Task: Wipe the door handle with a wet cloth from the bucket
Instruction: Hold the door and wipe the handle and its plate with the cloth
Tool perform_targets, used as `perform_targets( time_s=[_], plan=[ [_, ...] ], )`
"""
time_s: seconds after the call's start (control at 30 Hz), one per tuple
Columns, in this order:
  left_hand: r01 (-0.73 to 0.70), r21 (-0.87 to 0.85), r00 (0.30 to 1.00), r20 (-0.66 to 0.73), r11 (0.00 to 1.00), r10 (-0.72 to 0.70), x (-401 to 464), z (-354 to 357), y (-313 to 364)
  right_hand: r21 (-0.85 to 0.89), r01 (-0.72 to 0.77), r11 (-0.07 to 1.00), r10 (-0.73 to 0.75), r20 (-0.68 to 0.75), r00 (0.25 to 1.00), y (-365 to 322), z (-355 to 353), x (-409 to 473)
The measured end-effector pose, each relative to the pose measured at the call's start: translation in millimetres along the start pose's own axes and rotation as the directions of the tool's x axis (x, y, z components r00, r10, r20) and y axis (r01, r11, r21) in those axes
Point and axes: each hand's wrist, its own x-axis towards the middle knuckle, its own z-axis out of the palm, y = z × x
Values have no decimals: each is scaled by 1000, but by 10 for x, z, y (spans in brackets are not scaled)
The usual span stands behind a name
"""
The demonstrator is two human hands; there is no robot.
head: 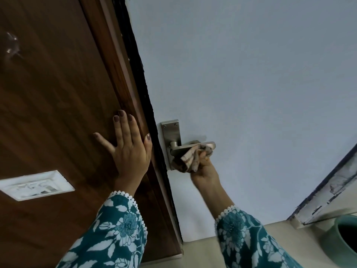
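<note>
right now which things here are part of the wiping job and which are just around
In the job:
- cloth, held in right hand
- handle
- bucket

Just around:
- switch plate
- wood panel, left hand flat on it

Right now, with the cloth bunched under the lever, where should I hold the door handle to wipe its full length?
Probably wrap the cloth around the door handle at its free end, coming from below as the right hand already does. The lever sticks out sideways from its backplate, so its underside and tip are open. Slide towards the neck. The left hand is flat on the wooden frame.
</note>
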Motion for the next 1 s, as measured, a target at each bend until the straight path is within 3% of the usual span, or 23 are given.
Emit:
perform_targets(
  time_s=[0.13,0.3,0.47,0.63,0.7,0.77,0.83,0.87,0.9,0.93,0.97,1.0],
  plan=[
    [3,13,999,-47,1000,-2,3,54,-6,-43,93,995,-95,-41,995,-251,-61,112],
    [-23,18,997,-67,1000,25,-10,65,-8,84,-41,996,43,-18,999,145,68,81],
    [-32,10,998,-57,999,33,-12,51,-18,5,-90,996,90,-3,996,316,141,-30],
    [-24,-5,998,-54,1000,24,-4,46,-18,-263,-130,956,126,-35,991,214,57,-152],
    [-19,-2,999,-41,1000,19,-7,46,-23,-453,-157,878,165,-22,986,186,24,-315],
    [-21,-2,999,-27,1000,21,-19,40,-28,-618,-78,782,125,34,992,117,-6,-505],
    [-25,-4,999,-20,1000,25,-25,33,-29,-775,171,609,-63,168,984,9,14,-662],
    [-27,-3,999,-20,1000,27,-22,29,-26,-846,348,404,-206,287,936,-65,36,-703],
    [-27,2,999,-24,1000,27,-18,28,-23,-852,511,119,-329,451,829,-131,77,-719],
    [-28,6,999,-29,1000,28,-13,30,-22,-770,616,-164,-391,624,676,-186,129,-696],
    [-29,9,999,-31,1000,29,-8,30,-22,-649,657,-384,-381,759,527,-223,185,-639],
    [-29,10,999,-32,1000,29,-5,32,-25,-528,662,-532,-314,849,424,-228,237,-548]
  ],
)
